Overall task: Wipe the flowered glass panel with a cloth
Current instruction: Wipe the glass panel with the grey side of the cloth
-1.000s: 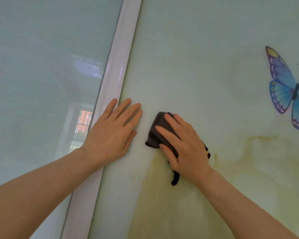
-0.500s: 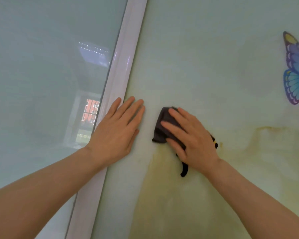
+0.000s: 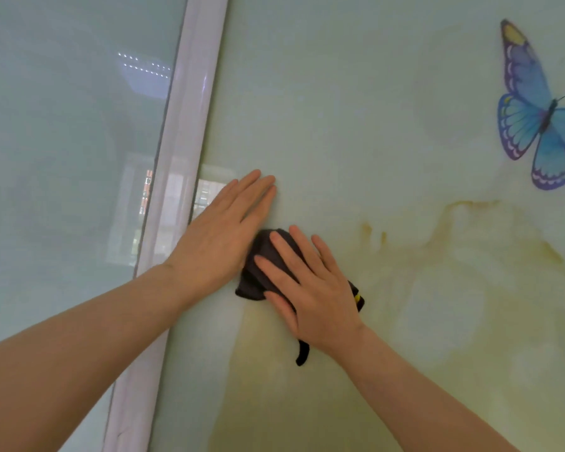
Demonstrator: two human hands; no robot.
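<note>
Pale green glass panel fills most of the view, printed with a blue butterfly near its right edge and yellowish petal shapes across its lower part. Along its left edge runs a white frame strip, with a plain pane beyond it. Beside that strip the left hand lies flat on the panel, fingers straight and together. Touching it, the right hand presses a dark cloth against the glass with fingers spread; a cloth end hangs below the wrist.

White frame strip runs diagonal; plain frosted pane on left w/ window + ceiling-light reflections.
</note>
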